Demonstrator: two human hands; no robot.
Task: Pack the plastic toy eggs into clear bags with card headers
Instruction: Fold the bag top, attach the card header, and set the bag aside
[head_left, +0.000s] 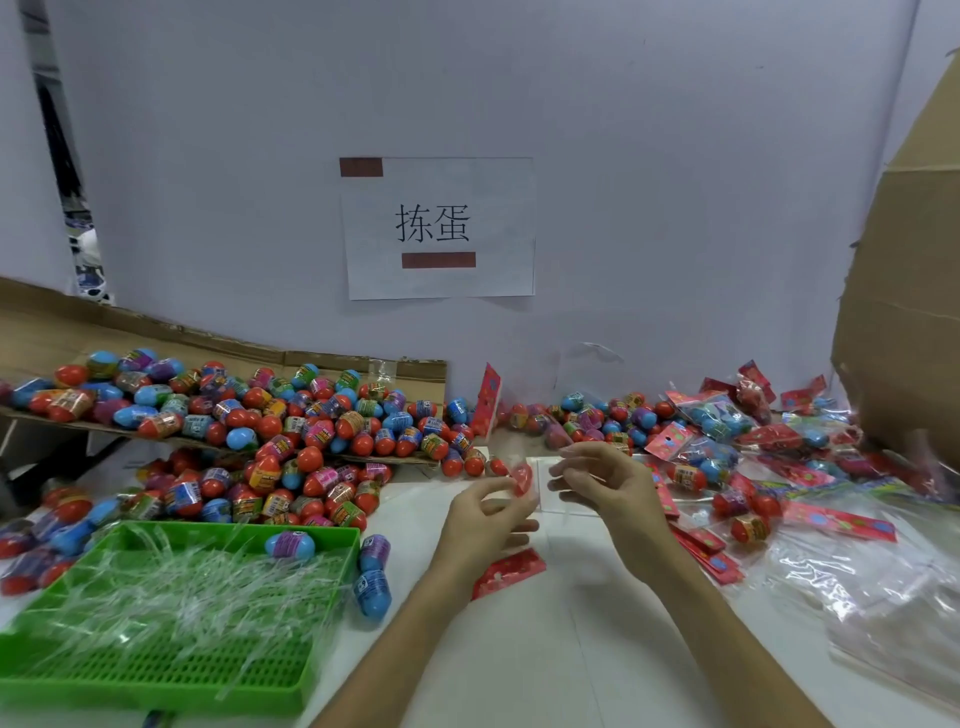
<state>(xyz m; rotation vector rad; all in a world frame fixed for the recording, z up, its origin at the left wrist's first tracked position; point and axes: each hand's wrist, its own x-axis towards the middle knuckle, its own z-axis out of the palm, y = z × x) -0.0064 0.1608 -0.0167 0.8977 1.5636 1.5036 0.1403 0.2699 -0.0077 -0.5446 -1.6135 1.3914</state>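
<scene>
Just beyond the green tray (182, 691), which is holding shredded clear strips, the loose toy eggs (291, 426) are lying heaped. They are hard, glossy, rounded shells in shrink bands, probably light but prone to rolling and slipping, so best cupped around the middle. Right of the tray, the left hand (483, 525) is pinching a red card header (522, 478) between thumb and fingertips; the card is looking thin yet stiff enough to hold by its edge. Further right, the right hand (608, 483) is seemingly nipping the clear bag (569, 493), a flimsy, slick film needing a mouth-edge grip. Far right of the tray, packed bags (711, 415) are lying piled.
</scene>
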